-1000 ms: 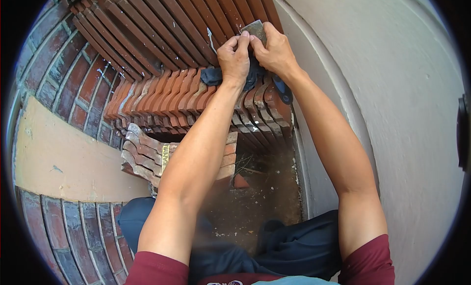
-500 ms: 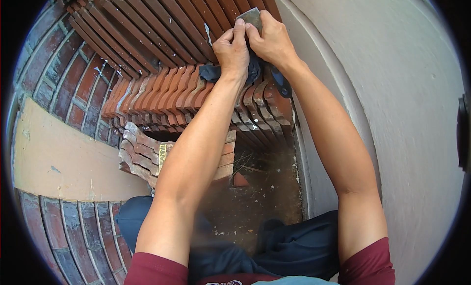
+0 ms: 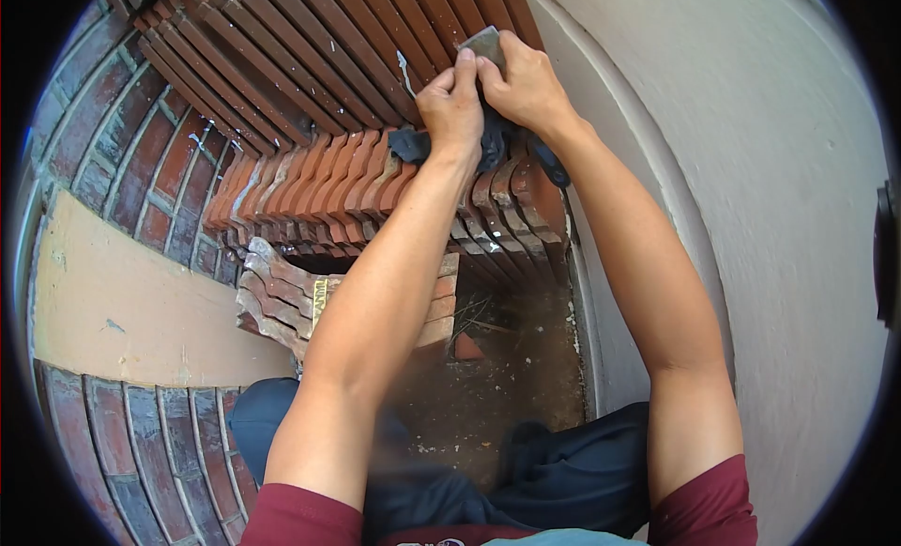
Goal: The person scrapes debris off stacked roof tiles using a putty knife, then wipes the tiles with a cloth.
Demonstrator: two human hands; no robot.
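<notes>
Up at the top, in front of the brown tiles, my right hand point(image 3: 528, 88) pinches a small flat grey piece point(image 3: 482, 45) by its side. The thumb of my left hand point(image 3: 452, 105) presses on the near left edge of that piece, its fingers curled in. What exactly the piece is, I cannot make out. A dark crumpled cloth point(image 3: 410, 145) lies on the orange tiles under my left wrist, partly hidden by it. Close by my right wrist rests a dark blue handle point(image 3: 547, 162) with a rounded end; its far part is covered.
Brown roof tiles point(image 3: 310, 53) stand in a row at the back. In front are stacked orange roof tiles point(image 3: 319, 175) and a lower tile stack point(image 3: 274, 288) with a yellow tape piece point(image 3: 320, 297). A pale wall point(image 3: 770, 217) bounds the right, a brick wall point(image 3: 131, 433) the left.
The view has shifted slightly, so everything sits a little lower and further right. Both hands keep their hold on the grey piece, with hardly any change in pose.
</notes>
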